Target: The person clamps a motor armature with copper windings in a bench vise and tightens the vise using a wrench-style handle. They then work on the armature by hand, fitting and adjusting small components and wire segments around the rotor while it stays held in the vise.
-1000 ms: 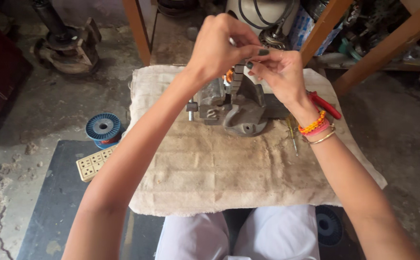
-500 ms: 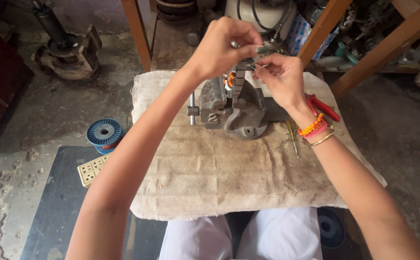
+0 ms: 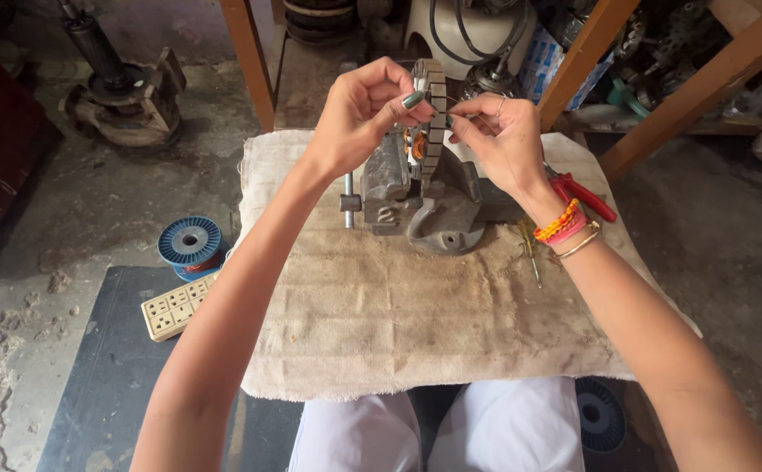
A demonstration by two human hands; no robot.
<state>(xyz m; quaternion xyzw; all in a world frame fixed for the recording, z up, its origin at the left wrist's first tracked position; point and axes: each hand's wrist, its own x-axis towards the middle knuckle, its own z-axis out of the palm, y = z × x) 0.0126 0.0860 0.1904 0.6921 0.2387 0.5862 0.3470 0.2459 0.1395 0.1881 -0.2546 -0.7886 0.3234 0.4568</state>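
Both hands sit higher on the stator [image 3: 434, 114] than they did a second ago. They have drawn in from its side to the top edge, so the work has moved to a spot near the crown of the ring. The stator itself has not moved. It stands upright in the vise [image 3: 425, 205], which rests on the cloth-covered table [image 3: 398, 315].

The left hand [image 3: 365, 109] is closed in a pinch, thumb and forefinger pressed against the left face of the stator's upper rim. The right hand [image 3: 503, 140] is also pinched together, fingertips meeting at the right edge of the same spot. Something thin may be held there, but it is too small to tell. Copper windings [image 3: 416, 144] show orange inside the ring, just below the left fingers.

Red pliers [image 3: 586, 197] lie on the cloth behind the right wrist, and a screwdriver [image 3: 529, 253] lies just beside the vise base. On the floor to the left are a blue wire spool [image 3: 190, 243] and a pale socket strip [image 3: 176, 306], touching or nearly so. No container with contents is clearly visible.
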